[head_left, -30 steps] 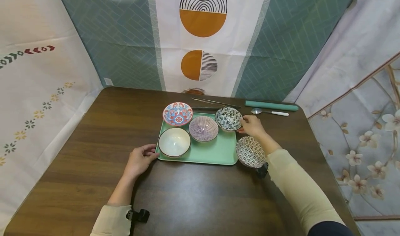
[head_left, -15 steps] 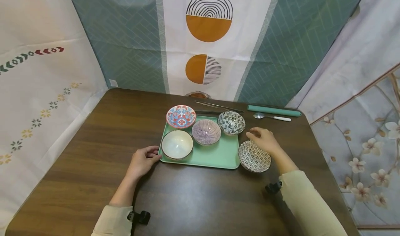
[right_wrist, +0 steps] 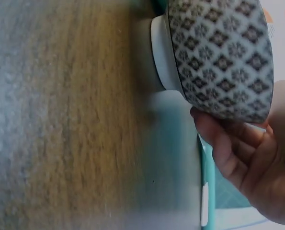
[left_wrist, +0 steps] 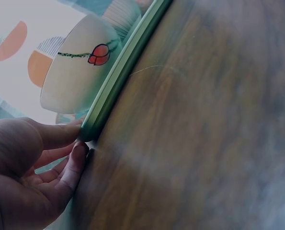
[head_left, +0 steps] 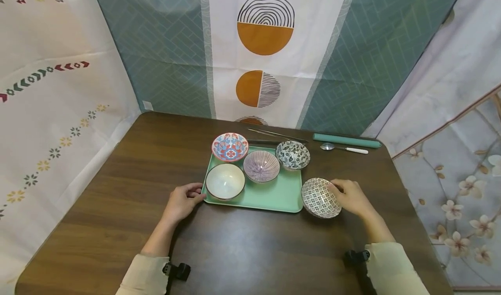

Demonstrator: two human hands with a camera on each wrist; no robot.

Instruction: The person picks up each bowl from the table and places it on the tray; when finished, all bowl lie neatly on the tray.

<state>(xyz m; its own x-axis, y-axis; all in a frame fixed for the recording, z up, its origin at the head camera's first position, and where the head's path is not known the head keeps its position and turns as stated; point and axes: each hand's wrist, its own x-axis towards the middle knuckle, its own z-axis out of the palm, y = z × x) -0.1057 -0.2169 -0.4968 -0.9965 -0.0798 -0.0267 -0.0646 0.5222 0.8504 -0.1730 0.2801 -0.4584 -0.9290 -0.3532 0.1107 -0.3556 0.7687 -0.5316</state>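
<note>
In the head view, my left hand (head_left: 182, 201) pinches the near left corner of a mint-green tray (head_left: 274, 198); the left wrist view has the thumb (left_wrist: 61, 135) over the edge and fingers below. My right hand (head_left: 353, 198) holds the right rim of a brown-and-white diamond-patterned bowl (head_left: 318, 199), thumb inside, fingers against the outer wall. That bowl is just right of the tray; whether its foot touches the table I cannot tell. On the tray are a cream bowl (head_left: 225, 182), a red-and-blue bowl (head_left: 230, 147), a purple-striped bowl (head_left: 261, 167) and a black floral bowl (head_left: 292, 155).
Behind the tray lie thin metal chopsticks (head_left: 274, 134) and dark chopsticks (head_left: 261, 142). A white-handled spoon (head_left: 355, 150) and a teal roll (head_left: 346, 140) lie at the back right of the brown table (head_left: 250, 251). Fabric hangs around the table's back and sides.
My right hand has let go of the black floral bowl, come back toward me, and taken the diamond-patterned bowl by its rim. My left hand stays at the tray corner.
</note>
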